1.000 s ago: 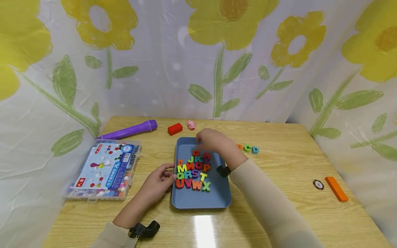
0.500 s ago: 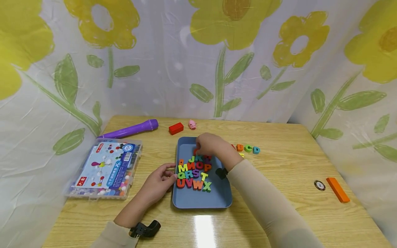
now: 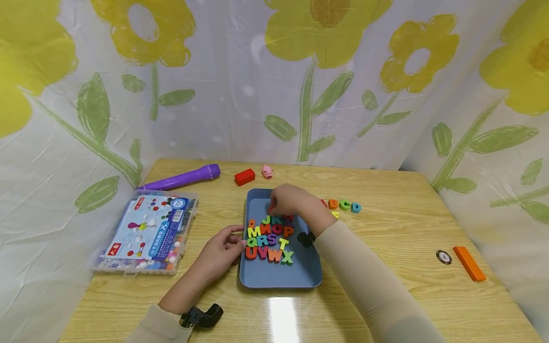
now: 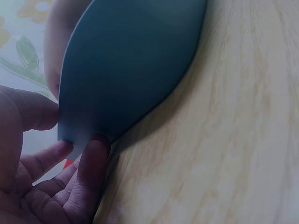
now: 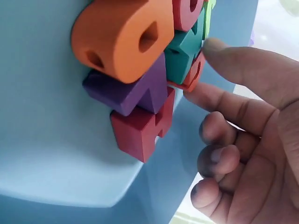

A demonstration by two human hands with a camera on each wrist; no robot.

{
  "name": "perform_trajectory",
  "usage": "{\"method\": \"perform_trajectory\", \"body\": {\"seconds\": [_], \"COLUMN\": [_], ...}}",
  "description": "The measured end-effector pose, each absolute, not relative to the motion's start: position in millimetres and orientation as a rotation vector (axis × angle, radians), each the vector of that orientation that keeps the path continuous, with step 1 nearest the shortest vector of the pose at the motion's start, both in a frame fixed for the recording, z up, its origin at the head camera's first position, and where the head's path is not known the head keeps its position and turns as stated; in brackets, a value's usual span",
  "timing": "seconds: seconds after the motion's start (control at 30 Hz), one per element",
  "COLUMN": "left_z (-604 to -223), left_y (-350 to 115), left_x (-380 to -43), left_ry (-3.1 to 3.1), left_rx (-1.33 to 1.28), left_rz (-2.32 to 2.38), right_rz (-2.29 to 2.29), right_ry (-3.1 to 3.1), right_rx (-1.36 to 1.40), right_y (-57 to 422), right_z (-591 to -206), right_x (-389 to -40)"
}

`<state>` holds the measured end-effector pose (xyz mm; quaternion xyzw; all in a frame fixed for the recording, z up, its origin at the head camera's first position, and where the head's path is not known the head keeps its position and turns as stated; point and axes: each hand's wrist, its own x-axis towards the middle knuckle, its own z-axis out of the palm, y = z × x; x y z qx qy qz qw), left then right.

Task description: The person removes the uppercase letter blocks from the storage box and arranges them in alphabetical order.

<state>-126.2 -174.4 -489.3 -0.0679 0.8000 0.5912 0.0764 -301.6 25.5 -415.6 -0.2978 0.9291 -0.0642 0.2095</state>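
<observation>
A blue tray holds several coloured foam-like letters, with a yellow M, a green X and an orange P among them. At the tray's left rim, my left hand holds the edge between thumb and fingers. My right hand reaches over the far end of the tray. In the right wrist view its thumb and index finger pinch a red letter G, mostly hidden, beside a teal K. A purple letter and a red H lie close by.
Letters B, C and D lie right of the tray. Behind it are a red block and a pink pig. A purple microphone and a boxed kit sit left. A round chip and orange block lie right.
My right hand has come down slightly nearer onto the red G, covering it, and the A and a yellow letter on the table have come into view. My left hand stays at the rim.
</observation>
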Motion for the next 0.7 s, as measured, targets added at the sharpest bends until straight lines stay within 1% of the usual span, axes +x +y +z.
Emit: {"method": "perform_trajectory", "body": {"seconds": [0.47, 0.7], "left_z": [-488.0, -487.5], "left_y": [-173.0, -172.9], "left_x": [-126.1, -126.2], "left_ry": [2.401, 2.395], "left_rx": [-0.204, -0.207], "left_rz": [1.772, 1.774], "right_rz": [-0.207, -0.180], "right_ry": [2.624, 2.631], "right_rx": [-0.787, -0.823], "right_y": [28.3, 28.5], "right_z": [-416.3, -420.8], "right_x": [-303.6, -303.7]}}
